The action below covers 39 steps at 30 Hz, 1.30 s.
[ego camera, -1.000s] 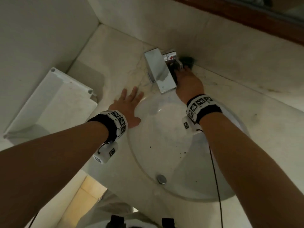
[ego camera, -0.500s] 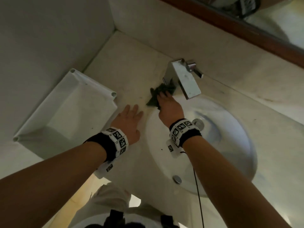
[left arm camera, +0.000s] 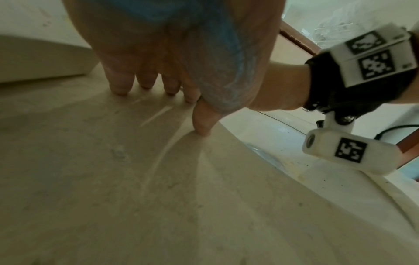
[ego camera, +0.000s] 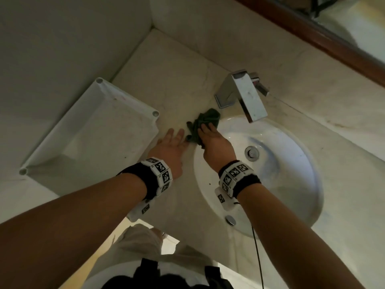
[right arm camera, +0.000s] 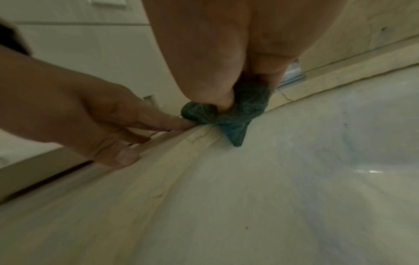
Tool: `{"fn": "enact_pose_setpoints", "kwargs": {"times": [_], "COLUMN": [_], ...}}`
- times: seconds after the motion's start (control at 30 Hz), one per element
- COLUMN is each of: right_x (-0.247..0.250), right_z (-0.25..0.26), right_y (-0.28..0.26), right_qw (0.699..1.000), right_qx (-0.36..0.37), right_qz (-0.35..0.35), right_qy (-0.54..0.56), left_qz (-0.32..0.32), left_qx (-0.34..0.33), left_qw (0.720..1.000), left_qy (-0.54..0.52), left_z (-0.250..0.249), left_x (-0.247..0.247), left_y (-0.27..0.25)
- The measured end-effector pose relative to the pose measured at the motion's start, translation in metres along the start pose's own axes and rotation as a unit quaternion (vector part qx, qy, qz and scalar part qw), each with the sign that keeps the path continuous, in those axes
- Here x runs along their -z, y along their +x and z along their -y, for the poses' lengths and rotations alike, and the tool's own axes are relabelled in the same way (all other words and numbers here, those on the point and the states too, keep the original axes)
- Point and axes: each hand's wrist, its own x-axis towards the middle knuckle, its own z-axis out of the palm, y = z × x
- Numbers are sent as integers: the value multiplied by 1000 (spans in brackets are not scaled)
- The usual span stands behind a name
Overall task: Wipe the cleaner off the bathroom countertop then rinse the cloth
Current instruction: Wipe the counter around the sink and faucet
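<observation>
A dark green cloth (ego camera: 205, 124) (right arm camera: 238, 114) lies bunched on the beige countertop (ego camera: 173, 86) at the sink's left rim, just in front of the tap. My right hand (ego camera: 210, 138) (right arm camera: 226, 86) grips the cloth, thumb and fingers curled into it, and presses it onto the counter edge. My left hand (ego camera: 173, 142) (left arm camera: 158, 86) lies flat on the counter beside the cloth, fingers straight, fingertips touching the stone. Pale streaks (left arm camera: 156, 114) show on the counter near my left fingers.
A white round sink (ego camera: 291, 184) with drain (ego camera: 251, 153) sits to the right. The chrome tap (ego camera: 243, 94) overhangs it. A white plastic tray (ego camera: 87, 138) lies on the left of the counter against the wall. A wood-framed mirror (ego camera: 312, 34) runs along the back.
My right hand brought the cloth from behind the tap round to the tap's left, then nearer along the sink rim toward my left hand. The left hand stayed flat on the counter.
</observation>
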Motion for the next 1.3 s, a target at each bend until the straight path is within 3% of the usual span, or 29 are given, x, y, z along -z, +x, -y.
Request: {"fn": "enact_pose_setpoints", "kwargs": {"times": [0.27,0.37,0.53,0.7,0.87,1.07,1.17,1.3], "right_x": [42,35,16,30,61,69,67,41], "right_z": [-8,2,4,3,27,30,30,18], "right_y": [98,93,40,73,143,177,162,117], "right_qw": [994,994,998,994,966,955,961,985], "right_qx": [-18,-42,-31,-42,-153,-231,-181,-80], "right_qz": [41,45,15,31,104,72,71,57], "right_qy": [-100,-88,-62,-92,-179,-172,-198,-143], "left_qz": [-6,3,9,18,12,-3,-5,25], "left_qx": [3,-2,-15,-18,-21,-27,-34,-33], "left_qw": [1000,1000,1000,1000,999,999,998,998], "left_qy": [20,15,11,8,42,26,52,43], "left_z": [-1,-1,1,1,-1,2,5,4], "left_x": [1,4,10,14,18,14,12,18], "left_y": [0,-1,-2,-3,-4,-3,0,0]}}
